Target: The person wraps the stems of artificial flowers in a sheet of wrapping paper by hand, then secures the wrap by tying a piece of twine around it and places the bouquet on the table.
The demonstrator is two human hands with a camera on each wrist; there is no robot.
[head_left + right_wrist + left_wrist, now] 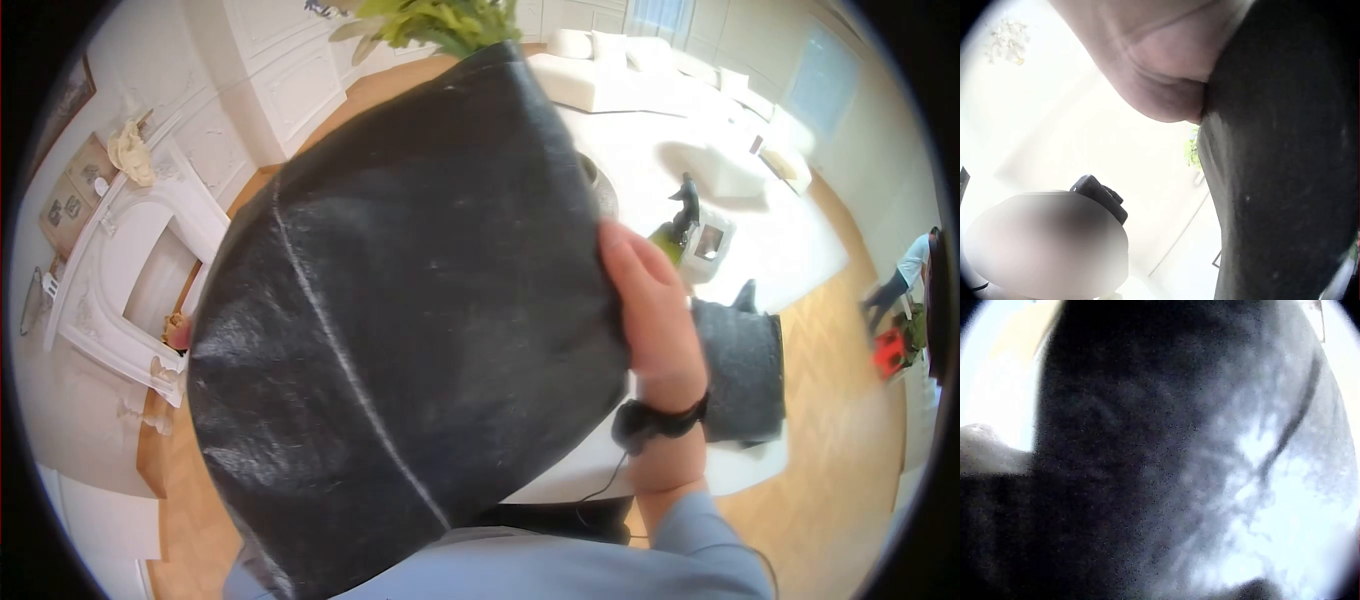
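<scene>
- The large black bag fills the middle of the head view, tilted and raised close to the body; a side hold probably steadies its floppy wall.
- The right hand has its grip clamped on the bag's right edge, with some fingers hidden behind; holding there likely keeps the front face spread.
- I cannot tell the left grip: the left wrist view is mostly dark, shiny bag, and the bag may hide that hand in the head view.
- Green leaves show above the bag's top edge; whether they stand in it or behind it is unclear.
- Right of centre, 1 dark block-like item lies on the white table, with a thin cable nearer the bottom.
- The bag blocks the middle of the room; a white fireplace shows at left, a white sofa at upper right.
- At the far right edge, another person leans near a red item.
</scene>
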